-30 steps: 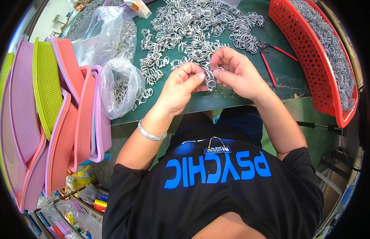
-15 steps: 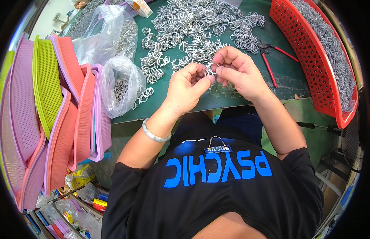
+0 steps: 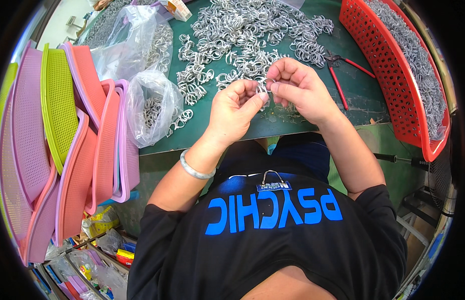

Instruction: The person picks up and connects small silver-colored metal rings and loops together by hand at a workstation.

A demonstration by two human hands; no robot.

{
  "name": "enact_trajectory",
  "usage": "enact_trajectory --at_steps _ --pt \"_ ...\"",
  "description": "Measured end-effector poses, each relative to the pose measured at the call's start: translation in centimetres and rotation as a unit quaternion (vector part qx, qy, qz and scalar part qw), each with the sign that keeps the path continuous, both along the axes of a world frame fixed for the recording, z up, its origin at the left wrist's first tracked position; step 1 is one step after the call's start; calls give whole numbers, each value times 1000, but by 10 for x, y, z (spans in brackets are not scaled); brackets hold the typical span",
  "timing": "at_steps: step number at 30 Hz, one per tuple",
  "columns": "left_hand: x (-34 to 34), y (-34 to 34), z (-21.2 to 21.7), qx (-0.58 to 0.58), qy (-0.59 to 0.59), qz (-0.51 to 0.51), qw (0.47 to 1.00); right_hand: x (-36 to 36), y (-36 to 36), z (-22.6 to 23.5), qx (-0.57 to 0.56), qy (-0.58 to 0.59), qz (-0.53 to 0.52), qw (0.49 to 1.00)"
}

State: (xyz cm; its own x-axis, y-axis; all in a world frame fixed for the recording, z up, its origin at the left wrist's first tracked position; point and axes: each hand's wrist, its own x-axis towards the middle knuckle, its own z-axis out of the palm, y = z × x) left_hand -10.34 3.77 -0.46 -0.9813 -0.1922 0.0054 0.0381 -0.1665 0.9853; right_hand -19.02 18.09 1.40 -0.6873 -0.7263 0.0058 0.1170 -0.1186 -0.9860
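My left hand [image 3: 231,111] pinches a few silvery metal rings [image 3: 263,91] between thumb and fingers, above the near edge of the green table [image 3: 287,128]. Close against it, my right hand [image 3: 303,95] is closed too, its thumb and forefinger pinching one thin ring [image 3: 270,81]. Whether the rings are linked is too small to tell. Just beyond my fingers spreads a large heap of similar metal rings [image 3: 242,30]. Red-handled pliers [image 3: 338,82] lie with their handles apart to the right of my right hand.
An open clear plastic bag [image 3: 162,112] holding rings stands left of my left hand, with another bag [image 3: 125,57] behind. At right, a red perforated basket [image 3: 387,70] is full of grey metal pieces. Stacked purple, green and pink baskets [image 3: 75,175] crowd the left side.
Both hands stay almost in place. My left thumb and the rings in it have shifted slightly, and more of the rings shows between the hands.
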Motion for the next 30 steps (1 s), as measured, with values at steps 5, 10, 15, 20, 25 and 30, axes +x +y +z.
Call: enact_trajectory --at_steps 5,10,15,20,25,30 --pt "0 1 -3 11 5 10 1000 -3 0 -4 -7 1 5 1000" --pt "0 0 -3 14 12 17 1000 -4 1 -8 -30 27 30 999" --pt "0 2 -3 0 12 23 1000 -1 -3 -16 -65 78 3 995" --pt "2 6 2 17 -2 30 999 0 -1 -18 -32 146 -28 988" --pt "2 9 2 13 9 46 999 0 -2 -20 -45 148 -34 987" --pt "1 4 -7 -81 40 40 995 0 1 -10 -63 47 -20 997"
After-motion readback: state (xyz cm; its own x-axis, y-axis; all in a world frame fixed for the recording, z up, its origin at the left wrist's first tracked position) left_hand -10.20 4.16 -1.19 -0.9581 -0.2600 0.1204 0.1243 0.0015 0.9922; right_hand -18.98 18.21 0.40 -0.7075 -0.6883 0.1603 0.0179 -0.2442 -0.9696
